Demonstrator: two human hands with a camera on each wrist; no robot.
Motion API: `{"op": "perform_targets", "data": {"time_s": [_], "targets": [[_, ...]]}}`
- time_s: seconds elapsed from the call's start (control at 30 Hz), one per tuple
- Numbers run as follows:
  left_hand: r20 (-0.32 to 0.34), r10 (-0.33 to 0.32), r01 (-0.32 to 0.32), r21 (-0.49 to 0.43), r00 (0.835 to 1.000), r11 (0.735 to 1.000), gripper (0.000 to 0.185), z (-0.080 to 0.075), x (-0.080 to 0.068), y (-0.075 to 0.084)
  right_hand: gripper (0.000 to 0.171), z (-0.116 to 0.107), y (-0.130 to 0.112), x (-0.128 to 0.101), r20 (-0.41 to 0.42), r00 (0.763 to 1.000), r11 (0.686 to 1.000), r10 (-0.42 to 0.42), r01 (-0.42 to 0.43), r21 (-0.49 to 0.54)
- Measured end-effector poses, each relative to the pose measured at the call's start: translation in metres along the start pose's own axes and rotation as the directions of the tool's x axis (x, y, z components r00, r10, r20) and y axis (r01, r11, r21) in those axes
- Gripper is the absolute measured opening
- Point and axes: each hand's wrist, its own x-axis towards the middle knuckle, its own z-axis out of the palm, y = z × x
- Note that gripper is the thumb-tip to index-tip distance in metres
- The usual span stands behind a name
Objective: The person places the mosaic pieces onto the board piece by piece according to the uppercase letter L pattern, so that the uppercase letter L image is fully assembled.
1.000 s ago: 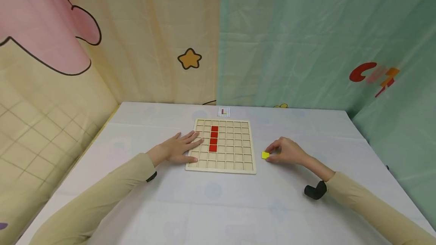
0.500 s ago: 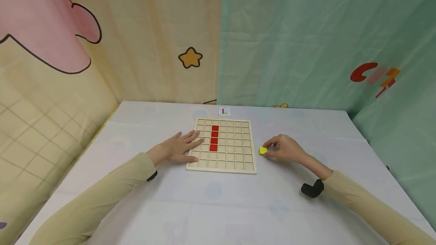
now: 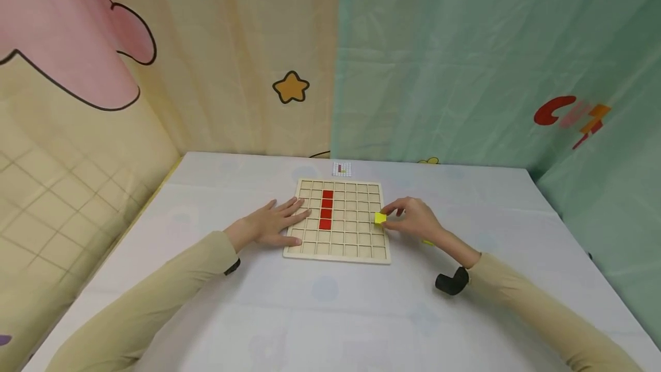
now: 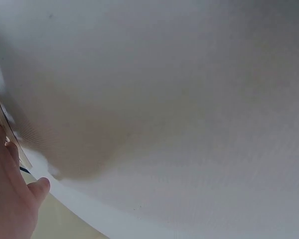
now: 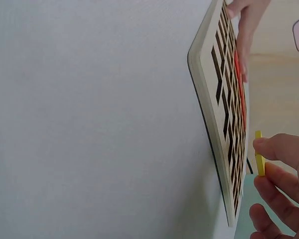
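Note:
A pale wooden grid board (image 3: 337, 259) lies on the white-covered table, with several red square tiles (image 3: 326, 209) filling part of one column. My left hand (image 3: 271, 224) rests with spread, straight fingers over the board's left edge. Thumb and fingers of my right hand (image 3: 413, 217) pinch a thin yellow square tile (image 3: 380, 218) at the board's right edge. The right wrist view shows that yellow tile (image 5: 259, 159) held on edge, raised above the grid. In the left wrist view only part of my left hand (image 4: 12, 194) shows, beside the board's rim.
A small card (image 3: 342, 169) with a printed grid and coloured squares lies behind the board. Another yellow piece (image 3: 428, 242) peeks out beneath my right wrist, mostly hidden. Printed curtains (image 3: 439, 73) stand close behind the table.
My right hand has carried the yellow tile left and away from me, from the table beside the board to its right edge. My left hand keeps its place.

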Motion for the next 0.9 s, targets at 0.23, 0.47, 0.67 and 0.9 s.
{"op": "perform_targets", "data": {"time_s": [0.23,0.47,0.67,0.9], "targets": [[-0.004,-0.001,0.001,-0.001,1.000,1.000,0.080,0.000,-0.001,0.001,0.028,0.009,-0.013,0.010,-0.001,1.000,1.000,-0.015,0.015,0.001],[0.007,0.009,-0.009,-0.015,1.000,1.000,0.080,-0.001,-0.002,0.001,0.026,0.021,-0.027,0.017,-0.021,1.000,1.000,-0.020,0.020,0.019],[0.006,0.017,-0.017,-0.006,1.000,1.000,0.080,0.002,0.000,0.001,0.027,0.031,-0.037,0.023,0.001,1.000,0.999,0.010,-0.010,0.043],[-0.001,0.002,-0.002,0.018,1.000,1.000,0.079,0.002,0.001,-0.002,0.030,0.042,-0.045,0.032,0.015,1.000,0.998,0.001,-0.002,0.065]]}}
